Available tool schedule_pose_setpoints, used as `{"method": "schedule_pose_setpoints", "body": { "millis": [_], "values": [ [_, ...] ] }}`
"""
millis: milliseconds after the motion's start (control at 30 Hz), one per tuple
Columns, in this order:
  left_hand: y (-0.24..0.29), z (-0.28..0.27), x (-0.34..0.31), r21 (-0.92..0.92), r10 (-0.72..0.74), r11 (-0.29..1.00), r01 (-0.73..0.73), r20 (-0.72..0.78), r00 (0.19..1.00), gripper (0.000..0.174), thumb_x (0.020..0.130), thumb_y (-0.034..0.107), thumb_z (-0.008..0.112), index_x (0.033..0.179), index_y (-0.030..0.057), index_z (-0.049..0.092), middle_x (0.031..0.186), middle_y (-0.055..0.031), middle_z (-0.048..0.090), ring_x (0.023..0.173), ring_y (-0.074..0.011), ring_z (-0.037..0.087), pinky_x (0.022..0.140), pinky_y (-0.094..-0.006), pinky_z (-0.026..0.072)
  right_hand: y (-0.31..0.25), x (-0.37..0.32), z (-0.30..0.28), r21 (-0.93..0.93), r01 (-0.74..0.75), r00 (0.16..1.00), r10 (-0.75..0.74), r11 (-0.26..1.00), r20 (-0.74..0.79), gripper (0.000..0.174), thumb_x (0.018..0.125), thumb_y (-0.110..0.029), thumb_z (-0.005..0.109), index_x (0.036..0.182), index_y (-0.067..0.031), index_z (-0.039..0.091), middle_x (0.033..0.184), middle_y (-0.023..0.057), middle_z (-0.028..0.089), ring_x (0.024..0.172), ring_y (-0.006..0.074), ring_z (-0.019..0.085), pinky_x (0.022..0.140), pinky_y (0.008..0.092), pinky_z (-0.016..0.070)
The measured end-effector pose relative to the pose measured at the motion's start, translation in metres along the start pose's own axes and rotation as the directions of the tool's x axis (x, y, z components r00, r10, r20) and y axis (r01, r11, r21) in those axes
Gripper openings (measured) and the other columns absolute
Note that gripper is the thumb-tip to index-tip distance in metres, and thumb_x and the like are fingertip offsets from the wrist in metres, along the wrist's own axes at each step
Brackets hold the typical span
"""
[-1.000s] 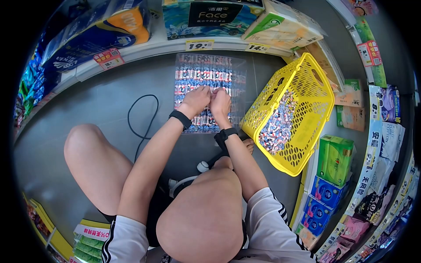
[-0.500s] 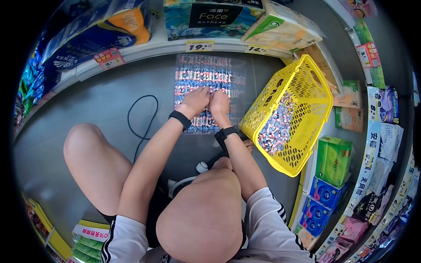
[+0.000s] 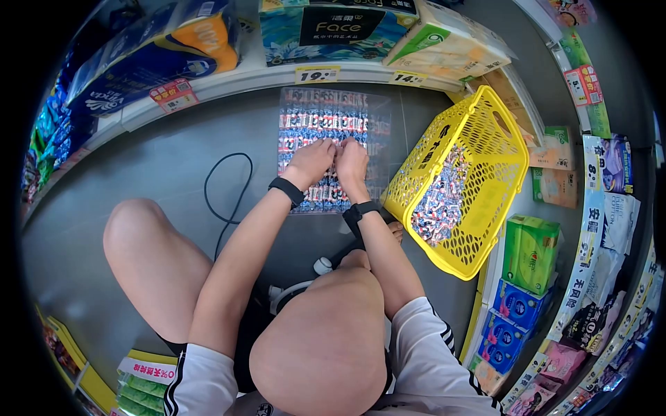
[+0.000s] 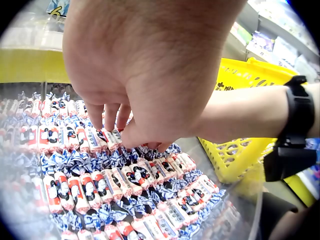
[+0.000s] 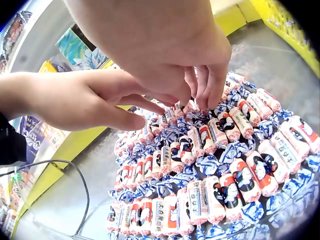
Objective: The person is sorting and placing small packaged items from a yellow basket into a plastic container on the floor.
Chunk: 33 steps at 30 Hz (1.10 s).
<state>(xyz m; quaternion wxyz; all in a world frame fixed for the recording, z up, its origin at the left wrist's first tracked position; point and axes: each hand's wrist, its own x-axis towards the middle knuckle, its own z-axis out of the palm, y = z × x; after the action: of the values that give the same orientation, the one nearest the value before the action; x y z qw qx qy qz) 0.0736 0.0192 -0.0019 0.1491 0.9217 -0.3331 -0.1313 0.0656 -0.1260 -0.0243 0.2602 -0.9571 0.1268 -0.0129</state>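
A clear plastic box [image 3: 379,149] stands on the floor, with wrapped candies [image 3: 298,123] laid side by side in rows inside it. Their wrappers are white, red and black with twisted blue-and-white ends. My left hand [image 3: 313,158] reaches down into the middle rows, and in the right wrist view its fingers [image 5: 135,102] lie fairly straight over the candies, thumb apart. Close beside it, my right hand [image 3: 352,163] points its fingertips down and pinches a wrapped candy [image 5: 190,106] between thumb and fingers. In the left wrist view the left hand hides most of the right hand.
A yellow basket [image 3: 424,156] holding a heap of loose candies [image 3: 442,197] leans to the right of the box. A black cable [image 3: 208,184] loops on the floor at left. Shelves with tissue packs [image 3: 336,31] stand ahead, and more packs [image 3: 531,253] line the right.
Both hands stay over the same rows in the box, their fingers shifting only slightly. The whole head view has moved by a few pixels.
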Motion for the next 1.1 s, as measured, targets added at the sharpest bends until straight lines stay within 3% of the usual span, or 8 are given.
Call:
{"method": "schedule_pose_setpoints", "body": {
  "millis": [67,233,533,633,767,900,967,1100],
  "values": [
    [0.000,-0.001,0.000,-0.004,-0.010,1.000,0.010,0.006,1.000,0.050,0.083,0.000,0.068,0.133,-0.0034,0.058,0.129,-0.0130,0.056,0.125,-0.0305,0.060,0.094,-0.0403,0.0598,0.001,0.001,0.001,0.028,-0.023,0.999,0.024,0.999,-0.040,0.015,0.090,-0.014,0.074,0.094,-0.0002,0.074,0.090,0.0247,0.074,0.088,0.0431,0.073,0.082,0.0504,0.0569],
    [0.002,-0.005,-0.001,-0.020,-0.042,0.999,0.043,0.066,0.997,0.051,0.085,-0.001,0.066,0.135,-0.0020,0.058,0.131,-0.0125,0.055,0.126,-0.0301,0.060,0.094,-0.0413,0.0595,0.003,0.007,-0.001,0.141,-0.021,0.999,0.016,0.990,0.036,0.011,0.089,-0.011,0.073,0.097,-0.0046,0.077,0.084,0.0202,0.075,0.086,0.0395,0.075,0.081,0.0486,0.0579],
    [0.002,0.001,0.000,0.005,-0.053,0.999,0.053,0.036,0.998,0.052,0.086,0.001,0.066,0.137,-0.0015,0.057,0.132,-0.0126,0.054,0.127,-0.0303,0.058,0.095,-0.0427,0.0594,-0.001,0.012,-0.002,0.152,-0.053,0.997,0.043,0.987,0.064,0.014,0.086,-0.005,0.070,0.098,-0.0048,0.078,0.087,0.0188,0.077,0.087,0.0355,0.076,0.081,0.0442,0.0590],
    [0.005,-0.002,0.002,0.018,-0.074,0.997,0.073,0.106,0.992,0.053,0.086,0.002,0.066,0.138,-0.0017,0.057,0.134,-0.0128,0.054,0.129,-0.0307,0.058,0.095,-0.0427,0.0597,0.003,0.013,-0.001,0.176,-0.038,0.998,0.028,0.984,0.062,0.012,0.088,-0.007,0.071,0.098,-0.0042,0.078,0.087,0.0188,0.077,0.087,0.0343,0.077,0.081,0.0435,0.0590],
    [0.001,-0.008,0.004,-0.016,-0.060,0.998,0.062,0.125,0.990,0.056,0.085,0.001,0.067,0.139,-0.0014,0.055,0.138,-0.0142,0.053,0.130,-0.0328,0.057,0.095,-0.0435,0.0596,0.002,0.014,-0.005,0.205,-0.066,0.994,0.047,0.976,0.099,0.013,0.090,-0.011,0.072,0.099,-0.0038,0.077,0.088,0.0194,0.077,0.087,0.0358,0.076,0.081,0.0437,0.0589],
    [0.004,-0.022,0.002,-0.037,-0.044,0.998,0.050,0.136,0.990,0.058,0.084,0.001,0.068,0.141,0.0010,0.055,0.140,-0.0158,0.053,0.130,-0.0344,0.057,0.096,-0.0464,0.0586,0.000,0.009,-0.016,0.163,0.069,0.998,-0.068,0.984,-0.006,0.015,0.092,-0.014,0.070,0.100,-0.0018,0.075,0.093,0.0218,0.076,0.089,0.0401,0.074,0.081,0.0461,0.0578],
    [0.006,-0.031,0.002,-0.023,-0.039,0.999,0.042,0.119,0.992,0.055,0.083,-0.001,0.067,0.137,0.0008,0.057,0.138,-0.0173,0.054,0.129,-0.0356,0.058,0.100,-0.0464,0.0565,-0.005,0.003,-0.029,0.165,0.118,0.992,-0.110,0.979,-0.058,0.016,0.093,-0.014,0.070,0.100,-0.0012,0.075,0.095,0.0227,0.075,0.090,0.0415,0.073,0.081,0.0471,0.0573],
    [-0.002,-0.047,0.002,-0.192,0.063,0.980,-0.060,0.008,0.998,0.036,0.082,-0.005,0.062,0.117,-0.0015,0.068,0.125,-0.0195,0.062,0.122,-0.0385,0.061,0.098,-0.0464,0.0540,-0.016,-0.005,-0.057,0.209,0.156,0.988,-0.153,0.965,-0.032,0.015,0.093,-0.013,0.067,0.100,-0.0010,0.073,0.098,0.0244,0.073,0.091,0.0437,0.071,0.083,0.0515,0.0561]
  ]
}}
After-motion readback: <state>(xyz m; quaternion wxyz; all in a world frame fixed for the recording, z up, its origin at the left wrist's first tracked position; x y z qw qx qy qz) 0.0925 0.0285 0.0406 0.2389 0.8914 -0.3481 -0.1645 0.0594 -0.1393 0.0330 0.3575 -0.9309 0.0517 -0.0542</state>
